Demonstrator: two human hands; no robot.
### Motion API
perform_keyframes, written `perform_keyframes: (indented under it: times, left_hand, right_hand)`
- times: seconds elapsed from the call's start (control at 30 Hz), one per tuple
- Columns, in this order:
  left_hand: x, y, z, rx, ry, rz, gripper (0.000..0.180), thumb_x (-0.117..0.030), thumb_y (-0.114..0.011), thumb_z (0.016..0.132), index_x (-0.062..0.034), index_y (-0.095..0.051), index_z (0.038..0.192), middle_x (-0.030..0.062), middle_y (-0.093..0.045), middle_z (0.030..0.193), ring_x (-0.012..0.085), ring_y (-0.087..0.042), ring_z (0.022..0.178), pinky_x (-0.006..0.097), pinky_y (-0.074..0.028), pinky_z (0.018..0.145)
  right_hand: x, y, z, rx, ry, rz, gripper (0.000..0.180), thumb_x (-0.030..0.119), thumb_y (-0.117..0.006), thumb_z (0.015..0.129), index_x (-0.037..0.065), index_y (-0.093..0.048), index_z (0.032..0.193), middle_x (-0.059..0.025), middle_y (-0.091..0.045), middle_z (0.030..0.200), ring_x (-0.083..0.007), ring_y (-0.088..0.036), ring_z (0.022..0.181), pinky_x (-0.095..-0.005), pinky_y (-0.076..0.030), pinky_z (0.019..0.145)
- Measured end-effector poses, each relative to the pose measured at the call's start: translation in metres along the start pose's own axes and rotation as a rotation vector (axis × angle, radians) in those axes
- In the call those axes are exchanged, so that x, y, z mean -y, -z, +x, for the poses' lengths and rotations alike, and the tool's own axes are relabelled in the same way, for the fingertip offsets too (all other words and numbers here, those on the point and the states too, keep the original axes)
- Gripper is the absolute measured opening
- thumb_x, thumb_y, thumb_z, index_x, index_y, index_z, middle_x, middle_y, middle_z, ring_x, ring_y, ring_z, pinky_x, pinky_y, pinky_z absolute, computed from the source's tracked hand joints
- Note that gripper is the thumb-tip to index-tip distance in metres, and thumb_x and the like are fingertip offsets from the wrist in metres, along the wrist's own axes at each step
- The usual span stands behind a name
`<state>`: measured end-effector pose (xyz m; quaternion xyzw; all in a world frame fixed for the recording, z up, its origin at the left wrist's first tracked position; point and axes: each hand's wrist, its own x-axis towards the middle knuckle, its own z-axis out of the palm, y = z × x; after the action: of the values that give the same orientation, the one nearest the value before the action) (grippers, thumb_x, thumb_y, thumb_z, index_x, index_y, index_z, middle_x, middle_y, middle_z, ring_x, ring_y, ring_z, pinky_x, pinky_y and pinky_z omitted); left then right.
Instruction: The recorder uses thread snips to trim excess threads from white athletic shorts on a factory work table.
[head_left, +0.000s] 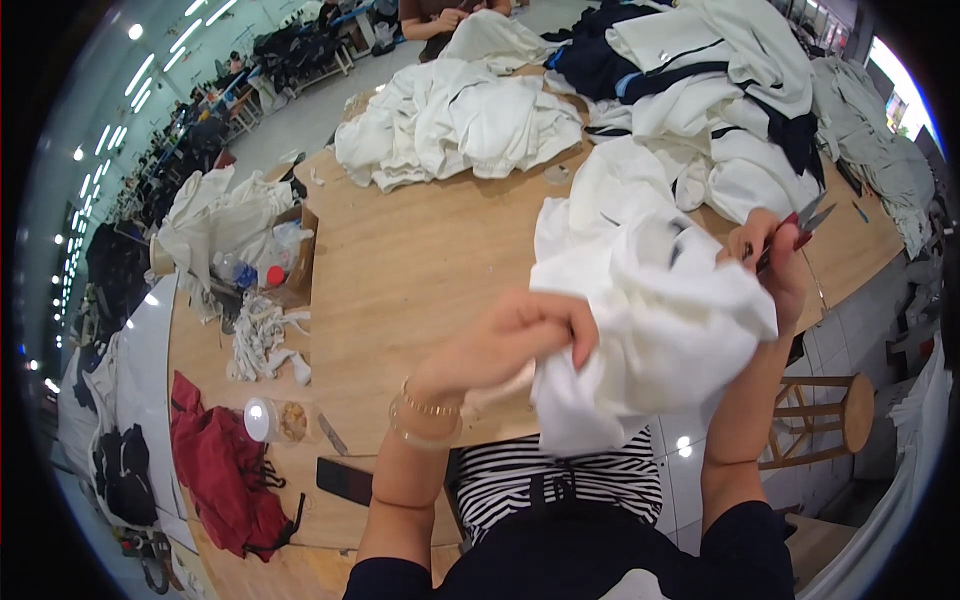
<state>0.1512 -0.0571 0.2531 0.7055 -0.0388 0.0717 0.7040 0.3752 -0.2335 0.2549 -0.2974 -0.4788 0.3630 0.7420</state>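
Note:
A white garment (665, 345) hangs bunched between my hands over the near edge of the wooden table, slightly blurred. My left hand (515, 340) pinches its left side, thumb and fingers closed on the cloth. To the right, my right hand (780, 265) is closed around a pair of scissors (812, 215). Their blades point up and away, spread apart. The cloth reaches the right hand's inner side; whether those fingers also grip it I cannot tell. Behind it, more white fabric (610, 190) runs back toward a heap of white and navy garments (690, 115).
Another white pile (460, 125) lies at the far side, with a person (440, 20) behind it. On the left are a cardboard box (303, 265), fabric scraps (262, 340), a red bag (225, 485), a jar (285, 422), a knife (332, 436) and a phone (343, 480). A wooden stool (857, 412) stands right.

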Motion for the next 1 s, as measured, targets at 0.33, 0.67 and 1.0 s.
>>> perform_keyframes:
  times: [0.33,0.67,1.0]
  left_hand:
    - [-0.018,-0.009,-0.005,-0.155,-0.362,-0.226,0.019,0.005,-0.042,0.080,0.0015,-0.059,0.087,0.0048,-0.060,0.086,0.0080,-0.050,0.077,0.022,-0.039,0.070]
    - [0.016,0.024,-0.071,-0.732,-0.253,-0.058,0.037,-0.015,-0.045,0.096,0.0011,-0.046,0.130,0.0188,-0.055,0.124,0.0263,-0.054,0.115,0.035,-0.044,0.095]
    - [0.094,0.022,-0.063,-0.782,0.044,-0.030,0.025,-0.005,-0.044,0.093,-0.0020,-0.059,0.112,0.0079,-0.062,0.113,0.0147,-0.055,0.108,0.029,-0.043,0.092]
  right_hand:
    - [-0.047,-0.035,0.013,-0.195,-0.435,-0.534,0.029,0.023,-0.060,0.086,0.004,-0.060,0.108,-0.0070,-0.062,0.098,-0.0088,-0.055,0.081,-0.0245,-0.044,0.074]
    - [0.153,0.096,0.241,-0.918,0.606,-1.111,0.029,0.032,-0.058,0.087,0.005,-0.064,0.096,-0.0166,-0.065,0.085,-0.0284,-0.061,0.081,-0.0401,-0.045,0.071]
    - [0.187,0.206,0.242,-0.579,0.434,-1.367,0.028,0.025,-0.049,0.093,0.009,-0.060,0.114,-0.0026,-0.062,0.079,-0.0099,-0.059,0.062,-0.0253,-0.044,0.051]
